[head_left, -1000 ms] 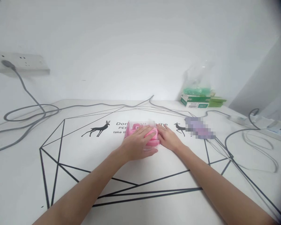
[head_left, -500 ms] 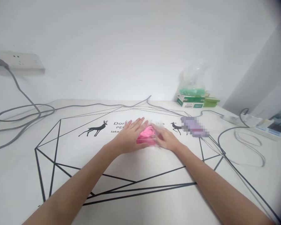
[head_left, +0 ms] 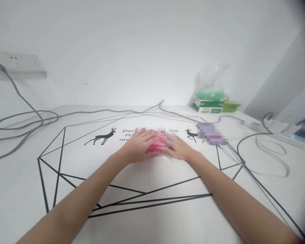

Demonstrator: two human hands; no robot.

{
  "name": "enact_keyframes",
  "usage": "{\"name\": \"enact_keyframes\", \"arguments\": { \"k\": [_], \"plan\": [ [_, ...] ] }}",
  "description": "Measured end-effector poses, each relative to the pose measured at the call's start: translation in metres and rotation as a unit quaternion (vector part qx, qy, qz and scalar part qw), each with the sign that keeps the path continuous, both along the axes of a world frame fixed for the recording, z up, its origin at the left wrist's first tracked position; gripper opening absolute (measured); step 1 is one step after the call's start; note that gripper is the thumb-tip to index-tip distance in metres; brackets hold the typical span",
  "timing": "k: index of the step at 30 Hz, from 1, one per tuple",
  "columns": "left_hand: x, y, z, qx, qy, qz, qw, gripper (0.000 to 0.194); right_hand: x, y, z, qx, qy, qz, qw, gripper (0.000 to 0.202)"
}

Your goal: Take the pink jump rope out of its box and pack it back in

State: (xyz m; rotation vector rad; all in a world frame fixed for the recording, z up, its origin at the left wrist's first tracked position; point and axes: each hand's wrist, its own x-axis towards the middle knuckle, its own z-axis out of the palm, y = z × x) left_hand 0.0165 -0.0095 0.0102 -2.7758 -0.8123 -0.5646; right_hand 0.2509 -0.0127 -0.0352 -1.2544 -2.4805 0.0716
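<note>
A bright pink bundle [head_left: 156, 142], its exact kind unclear, lies in a clear plastic bag [head_left: 170, 136] on the white table mat. From the left, my left hand [head_left: 138, 145] grips the packet, its fingers over the top and its thumb along the near side. My right hand [head_left: 179, 147] holds the bag's right end, with its fingertips on the plastic beside the pink. Both hands cover parts of the packet, so its ends are partly hidden.
A purple, pixelated item [head_left: 212, 134] lies right of my hands. Green-and-white boxes [head_left: 208, 105] stand by the wall under a plastic bag with green contents [head_left: 209, 93]. Grey cables [head_left: 91, 111] run across the back and right. A power strip [head_left: 292, 135] lies far right.
My right hand has shifted slightly left, its fingers closer to the pink bundle. Less of the pink shows between my hands, and the view has tilted a little.
</note>
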Motion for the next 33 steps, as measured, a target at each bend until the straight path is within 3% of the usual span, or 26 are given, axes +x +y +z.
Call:
{"name": "enact_keyframes", "arguments": {
  "k": [3,5,7,11,17,22,25,33],
  "plan": [
    [0.024,-0.023,0.008,0.033,-0.043,-0.105,0.993,0.034,0.004,0.004,-0.003,-0.014,0.018,0.014,1.000,0.056],
    [0.040,-0.039,0.008,0.034,-0.027,-0.168,0.985,0.032,0.008,0.007,-0.006,-0.031,0.031,0.012,0.999,0.059],
    [0.049,-0.050,0.003,0.033,-0.010,-0.180,0.983,0.032,0.011,0.008,-0.008,-0.048,0.045,0.001,0.998,0.066],
    [0.051,-0.053,-0.008,0.034,0.023,-0.158,0.987,0.029,0.011,0.006,-0.006,-0.065,0.081,-0.004,0.995,0.068],
    [0.055,-0.060,-0.009,0.060,0.045,-0.134,0.988,0.023,0.011,0.007,-0.007,-0.076,0.125,-0.004,0.989,0.066],
    [0.070,-0.083,-0.021,0.127,0.153,-0.028,0.980,0.035,0.012,0.012,-0.011,-0.053,0.099,0.012,0.994,0.074],
    [0.077,-0.089,-0.034,0.129,0.172,0.025,0.976,0.044,0.012,0.013,-0.011,-0.023,0.060,0.021,0.998,0.075],
    [0.080,-0.083,-0.049,0.094,0.136,0.034,0.986,0.053,0.014,0.012,-0.006,-0.030,0.049,0.023,0.998,0.073]
  ]
}}
